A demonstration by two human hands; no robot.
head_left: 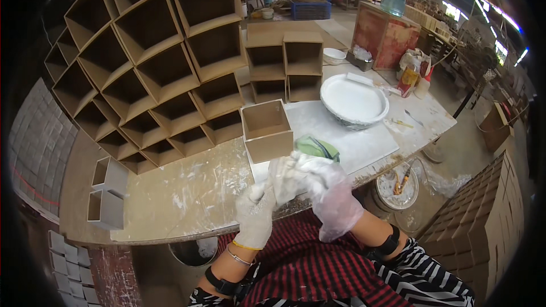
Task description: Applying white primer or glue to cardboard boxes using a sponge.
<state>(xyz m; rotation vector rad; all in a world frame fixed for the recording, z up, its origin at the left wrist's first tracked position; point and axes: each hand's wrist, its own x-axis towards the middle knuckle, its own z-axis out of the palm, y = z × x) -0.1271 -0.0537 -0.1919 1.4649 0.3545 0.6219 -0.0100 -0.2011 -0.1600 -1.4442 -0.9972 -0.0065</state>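
Note:
My left hand (pixel 255 214), in a white knit glove with a yellow cuff, is closed on a crumpled whitish cloth (pixel 284 179) by the table's front edge. My right hand (pixel 334 196) wears a thin, pinkish see-through plastic covering and meets the cloth from the other side. Motion smears its whitish fingers, so their grip cannot be told. Just beyond the hands lies a green cloth (pixel 316 147). An open-topped brown box (pixel 267 146) stands behind the cloths on a white board (pixel 364 146).
Stacked brown boxes (pixel 165 77) rise at left; smaller boxes (pixel 303 57) stand behind. A wide basin of white liquid (pixel 354 101) sits at right, near bottles (pixel 408 78). Two pale boxes (pixel 108 190) are at far left. Below the table's right edge is a bucket with a brush (pixel 396 190).

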